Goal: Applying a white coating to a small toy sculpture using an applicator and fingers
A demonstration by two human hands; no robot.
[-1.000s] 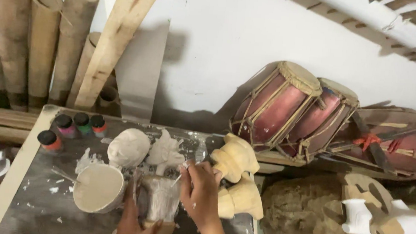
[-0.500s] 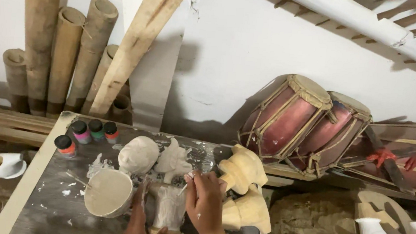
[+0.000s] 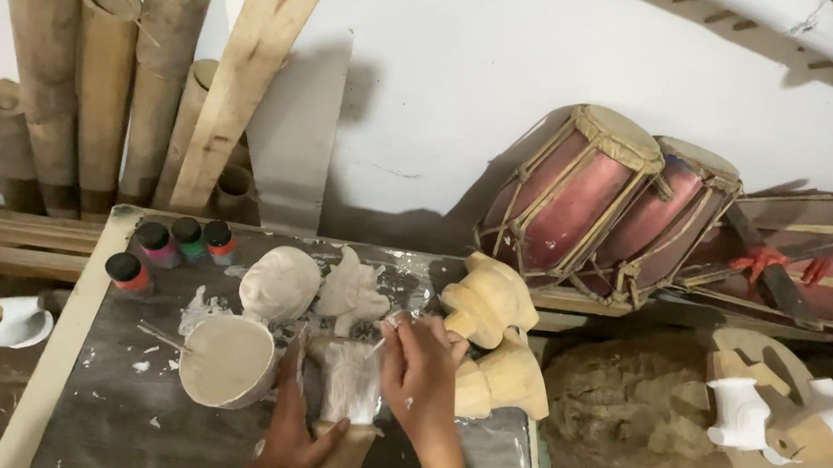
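Note:
My left hand (image 3: 293,434) grips a small wooden figure (image 3: 349,409) coated in white, standing on its bare wood base on the grey work table (image 3: 98,427). My right hand (image 3: 421,375) holds a thin brush (image 3: 385,337) at the figure's upper right side. A round bowl of white paste (image 3: 225,360) with a stick in it sits just left of my left hand. Behind it stand a whitish carved head (image 3: 279,282) and another whitish carving (image 3: 353,289).
Two bare wooden carvings (image 3: 491,306) stand right of my hands. Several paint bottles (image 3: 175,243) line the table's back left. Bamboo poles (image 3: 98,86) and a plank (image 3: 250,69) lean on the wall. Two red drums (image 3: 610,201) lie right. White bird figures (image 3: 742,413) rest lower right.
The camera has tilted a little, shifting the scene in view. My hands stay on the figure, with the right hand's brush moved up slightly along its side.

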